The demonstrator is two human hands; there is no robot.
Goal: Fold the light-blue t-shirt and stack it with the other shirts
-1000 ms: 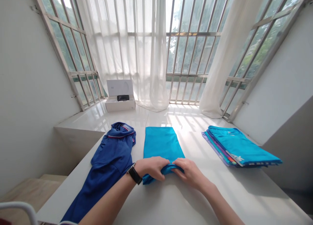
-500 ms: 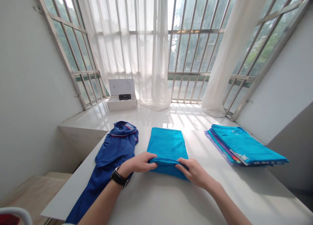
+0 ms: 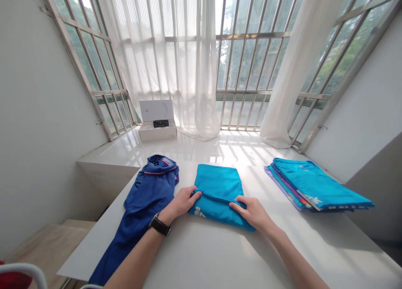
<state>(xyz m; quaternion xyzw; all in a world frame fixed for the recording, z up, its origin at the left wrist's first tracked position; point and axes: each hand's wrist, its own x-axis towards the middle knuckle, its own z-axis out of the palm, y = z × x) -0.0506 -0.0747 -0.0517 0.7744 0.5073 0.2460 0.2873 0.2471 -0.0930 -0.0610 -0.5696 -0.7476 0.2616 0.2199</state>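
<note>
A folded turquoise shirt [image 3: 217, 182] lies flat in the middle of the white table [image 3: 301, 255]. My left hand [image 3: 181, 203] and my right hand [image 3: 250, 213] pinch a rolled-over fold [image 3: 216, 197] that runs across it. Below that fold, a strip of the shirt shows part of a dark print [image 3: 199, 212]. A loosely laid navy shirt with a red-trimmed collar [image 3: 147, 188] touches the outside of my left wrist, which wears a black watch [image 3: 159, 224].
A stack of folded shirts [image 3: 315, 185], turquoise on top, lies at the table's right. Beyond the table's far edge, a white box [image 3: 157, 132] holding a black object [image 3: 161, 123] stands on a glossy white ledge before sheer curtains [image 3: 176, 59]. A chair back [image 3: 21, 272] shows bottom left.
Both hands have moved forward over the turquoise shirt, carrying the fold with them. More of the strip below the fold now shows, and the print has come into view.
</note>
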